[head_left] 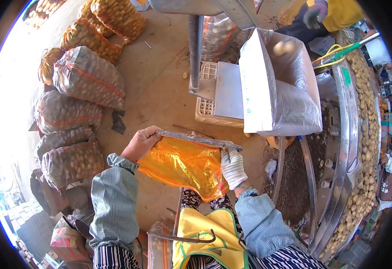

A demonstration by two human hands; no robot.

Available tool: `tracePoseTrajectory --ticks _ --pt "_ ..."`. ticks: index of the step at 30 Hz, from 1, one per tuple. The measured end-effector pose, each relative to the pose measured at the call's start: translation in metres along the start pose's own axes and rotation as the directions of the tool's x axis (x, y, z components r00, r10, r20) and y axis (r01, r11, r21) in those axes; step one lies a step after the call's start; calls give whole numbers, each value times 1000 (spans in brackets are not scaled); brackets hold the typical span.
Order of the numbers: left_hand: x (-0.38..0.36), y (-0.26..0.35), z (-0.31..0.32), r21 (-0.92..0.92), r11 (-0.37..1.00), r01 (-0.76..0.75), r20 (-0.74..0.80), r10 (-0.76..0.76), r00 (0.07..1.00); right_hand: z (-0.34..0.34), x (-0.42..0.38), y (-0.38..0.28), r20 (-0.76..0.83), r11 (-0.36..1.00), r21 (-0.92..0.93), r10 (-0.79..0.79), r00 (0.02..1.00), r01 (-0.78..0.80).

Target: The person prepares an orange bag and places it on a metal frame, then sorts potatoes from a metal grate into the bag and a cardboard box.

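An orange mesh bag (182,163) hangs spread out in front of me, its top edge along a grey metal bar (196,138). My left hand (144,141), bare, is closed on the bag's corner at the bar's left end. In a white striped glove, my right hand (234,169) grips the bag near the bar's right end, with its fingers partly hidden behind the bar and the orange film. Above the bar stands a white box (256,85) with a clear plastic liner, and a blurred potato (284,48) shows over its opening.
Filled mesh sacks (88,76) line the left side. A beige crate (205,112) stands beside the box. Potatoes (365,121) run along a curved conveyor at right. Below me is a bent metal hook (196,239). Another person's gloved hand (315,14) appears at top right.
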State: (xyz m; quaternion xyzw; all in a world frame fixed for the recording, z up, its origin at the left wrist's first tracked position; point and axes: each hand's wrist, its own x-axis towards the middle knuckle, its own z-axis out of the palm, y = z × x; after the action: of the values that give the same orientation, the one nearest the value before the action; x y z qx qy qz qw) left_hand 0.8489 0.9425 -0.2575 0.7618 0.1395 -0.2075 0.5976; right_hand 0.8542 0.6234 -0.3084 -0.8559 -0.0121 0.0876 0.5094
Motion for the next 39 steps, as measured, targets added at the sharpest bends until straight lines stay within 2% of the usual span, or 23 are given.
tracePoseTrajectory --ticks 2,4,5,8,12,14,15,16,17,18,19,20,22,24,26,27,30,31,32,35,39 --pt "-5 6 -1 11 1000 11 -16 -11 1000 -4 0 1 14 1000 -7 13 1000 -13" --pt "-11 12 -6 96 995 -12 54 7 999 -9 -2 3 86 996 -58 -57 995 62" --pt "-13 14 -6 93 996 -9 53 4 999 -9 -3 5 102 999 21 -31 994 29" --pt "-16 19 -3 18 1000 -12 45 11 999 -3 -9 9 50 996 87 -40 998 36" --pt "-12 9 2 65 998 -4 -41 7 999 1 -6 1 73 996 86 -11 997 5" --pt "-5 -6 7 108 994 -12 -88 21 996 9 3 6 56 982 -167 99 994 -88" --pt "1 -13 11 119 990 -73 -155 91 984 14 9 21 141 965 -106 252 957 -238" --pt "6 -19 16 133 982 -134 -221 161 962 19 12 35 136 965 -111 251 959 -237" --pt "8 -24 18 130 982 -139 -220 165 962 25 13 43 66 982 -53 185 981 -182" --pt "8 -29 17 89 986 -140 -210 156 965 27 12 50 -7 993 2 121 993 -121" --pt "7 -32 16 49 989 -139 -199 146 969 13 5 21 57 989 106 93 994 -99" --pt "0 -25 17 47 989 -140 -196 147 969 5 -2 18 54 989 105 94 994 -100" --pt "-18 -13 19 45 999 -29 -178 37 983 -13 -20 15 239 939 228 204 949 -259" --pt "-30 -22 22 11 1000 -27 -190 29 981 -19 -39 6 250 925 260 211 945 -275" --pt "-47 -31 25 -25 1000 -17 -195 12 981 -23 -58 15 237 935 183 257 937 -303" --pt "-57 -35 27 69 997 26 -233 -9 973 -25 -63 23 230 940 99 298 927 -326" --pt "-90 -57 23 268 959 88 -299 -4 954 -29 -77 10 230 906 158 354 907 -393" --pt "-102 -66 22 361 927 98 -320 25 947 -30 -82 11 234 931 126 309 922 -343" --pt "-114 -70 20 365 926 100 -321 24 947 -31 -87 11 235 930 130 308 922 -344" --pt "-149 -72 23 383 885 263 -433 -80 898 -38 -95 2 162 965 -117 252 954 -235" --pt "-171 -76 37 445 854 270 -505 -10 863 -44 -110 -33 106 922 -251 329 938 -295"
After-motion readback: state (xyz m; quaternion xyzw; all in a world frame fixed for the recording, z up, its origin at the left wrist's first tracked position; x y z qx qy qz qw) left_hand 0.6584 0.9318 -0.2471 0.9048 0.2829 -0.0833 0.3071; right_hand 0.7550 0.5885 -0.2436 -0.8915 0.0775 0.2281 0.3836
